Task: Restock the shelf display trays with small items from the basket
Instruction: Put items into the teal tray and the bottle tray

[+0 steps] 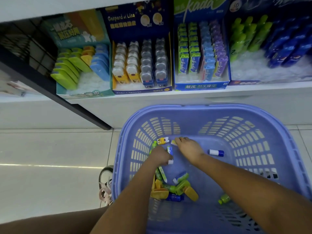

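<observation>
Two hands: reached low inside the purple basket (253,141), toward its far-left corner, close together but apart.
Left hand (159,155): curled round a blue-and-green pack (169,149), with a white end poking out below the knuckles; could not tell how many pieces sat in that grip.
Right hand (189,148): stretched forward, fingertips seemingly pinching a small pale yellow piece (173,142) on the basket floor, just beside a yellow dog-faced item (163,140).
Loose heap (175,188): lay at the near-left of the basket floor, with yellow, green and blue pieces mixed.
Strays: blue-and-white tube (216,152) lay alone to the right of the right hand; green bottle-shaped piece (224,199) lay alone nearer the body.
Teal tray (84,95): showed a bare white bed at front and middle, beside green, yellow and blue rows.
Gaspard et Lisa tray (141,91): looked full, four rows up to the lip.
Kada tray (201,86): looked nearly full.
Right-end tray (263,82): held green and blue bottle shapes at the back, with a wide bare white front.
Shelf (168,97): carried all four trays side by side, just beyond the basket.
Progress: judged partway; picking in hand, nothing being placed; a fair handful left in the basket, gaps left in both end trays.
</observation>
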Motion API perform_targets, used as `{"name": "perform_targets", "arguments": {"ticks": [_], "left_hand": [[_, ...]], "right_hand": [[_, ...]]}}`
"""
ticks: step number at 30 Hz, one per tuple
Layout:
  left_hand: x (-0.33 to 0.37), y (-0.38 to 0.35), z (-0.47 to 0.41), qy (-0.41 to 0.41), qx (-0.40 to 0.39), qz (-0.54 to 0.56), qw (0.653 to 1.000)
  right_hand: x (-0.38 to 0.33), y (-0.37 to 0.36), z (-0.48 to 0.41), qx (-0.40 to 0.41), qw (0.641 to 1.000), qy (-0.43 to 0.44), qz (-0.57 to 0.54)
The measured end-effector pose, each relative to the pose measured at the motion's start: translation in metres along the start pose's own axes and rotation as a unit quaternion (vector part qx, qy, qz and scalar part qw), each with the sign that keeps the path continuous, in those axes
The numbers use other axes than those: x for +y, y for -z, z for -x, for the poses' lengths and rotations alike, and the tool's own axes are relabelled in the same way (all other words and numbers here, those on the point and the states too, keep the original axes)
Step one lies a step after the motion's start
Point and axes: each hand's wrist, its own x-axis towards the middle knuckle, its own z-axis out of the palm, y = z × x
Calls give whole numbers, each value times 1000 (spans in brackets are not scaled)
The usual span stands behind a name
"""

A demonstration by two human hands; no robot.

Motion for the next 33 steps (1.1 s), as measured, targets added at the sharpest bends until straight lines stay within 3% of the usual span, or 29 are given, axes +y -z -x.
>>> {"name": "perform_targets", "arguments": {"ticks": [3, 8, 12, 16, 18, 21, 23, 27, 33], "left_hand": [[7, 10, 6, -3, 14, 108, 994], [20, 31, 24, -48, -30, 188, 981], [39, 56, 49, -109, -82, 229, 964], [62, 82, 84, -184, -121, 244, 944], [74, 95, 105, -228, -151, 215, 938], [93, 109, 136, -290, -161, 180, 926], [103, 113, 151, -318, -132, 171, 923], [112, 112, 167, -336, -85, 155, 925], [113, 110, 165, -325, -13, 198, 924]], "right_hand": [[-4, 5, -4, -47, 998, -26, -11], [-3, 19, 12, -88, 969, -77, -219], [-1, 74, 26, -125, 896, -89, -416], [11, 155, 55, -144, 782, -10, -606], [23, 197, 76, -140, 759, 36, -635], [43, 249, 102, -52, 804, 80, -587], [54, 273, 110, 80, 832, 69, -544], [69, 290, 105, 377, 802, -19, -463], [68, 267, 90, 450, 786, -9, -425]]}}
